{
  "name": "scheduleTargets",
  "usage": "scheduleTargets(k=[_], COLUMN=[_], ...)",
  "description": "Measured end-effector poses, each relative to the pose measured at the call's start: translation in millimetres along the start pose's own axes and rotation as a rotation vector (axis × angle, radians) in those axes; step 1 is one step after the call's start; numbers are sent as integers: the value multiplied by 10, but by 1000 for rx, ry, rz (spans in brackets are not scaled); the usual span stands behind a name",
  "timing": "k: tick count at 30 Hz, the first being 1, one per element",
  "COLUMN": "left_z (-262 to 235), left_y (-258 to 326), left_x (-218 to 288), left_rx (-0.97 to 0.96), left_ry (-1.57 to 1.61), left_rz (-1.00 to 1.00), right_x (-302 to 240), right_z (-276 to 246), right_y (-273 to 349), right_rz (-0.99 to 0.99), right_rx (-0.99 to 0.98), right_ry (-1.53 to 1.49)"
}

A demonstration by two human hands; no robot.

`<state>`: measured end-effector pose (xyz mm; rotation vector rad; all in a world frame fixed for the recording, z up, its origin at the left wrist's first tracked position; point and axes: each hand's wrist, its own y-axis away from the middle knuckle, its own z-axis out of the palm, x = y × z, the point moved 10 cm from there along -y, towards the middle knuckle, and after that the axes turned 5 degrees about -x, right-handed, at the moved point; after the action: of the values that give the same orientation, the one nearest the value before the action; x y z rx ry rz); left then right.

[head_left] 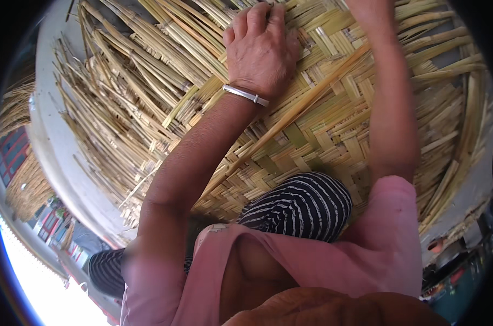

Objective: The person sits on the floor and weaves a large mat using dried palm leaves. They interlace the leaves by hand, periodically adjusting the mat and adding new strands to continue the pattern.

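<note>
A half-woven reed mat (333,130) with a zigzag pattern spreads in front of me. My left hand (260,54), with a silvery bracelet (245,94) on its wrist, rests on it near the top. Its fingers curl down over the reed strips (203,35); the fingertips are hidden. Farther right, my right hand (372,11) is over the mat at the upper edge of the picture. Blur and the frame edge hide its fingers, so its grip does not show. One long tan strip (306,111) lies slantwise across the weave, between my forearms.
Loose, unwoven reed ends (111,108) fan out at the left; bent ends (466,103) curve along the right. My knee in striped cloth (301,206) presses at the mat's near edge. Pale floor (54,146) borders the left. Bundles of straw (29,185) stand beyond it.
</note>
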<state>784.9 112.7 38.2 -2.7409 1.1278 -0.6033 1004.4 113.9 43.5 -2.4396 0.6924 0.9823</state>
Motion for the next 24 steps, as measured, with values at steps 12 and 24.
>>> scheduleTargets(k=[12, 24], left_z=[88, -564], left_y=[-12, 957], left_x=[0, -288], left_rx=[-112, -200], left_ry=[-68, 374], left_rz=[-19, -41], right_x=[443, 752], right_z=[469, 706], right_y=[-42, -264], right_rz=[-96, -246], right_rx=[-150, -116], right_ry=[-17, 222])
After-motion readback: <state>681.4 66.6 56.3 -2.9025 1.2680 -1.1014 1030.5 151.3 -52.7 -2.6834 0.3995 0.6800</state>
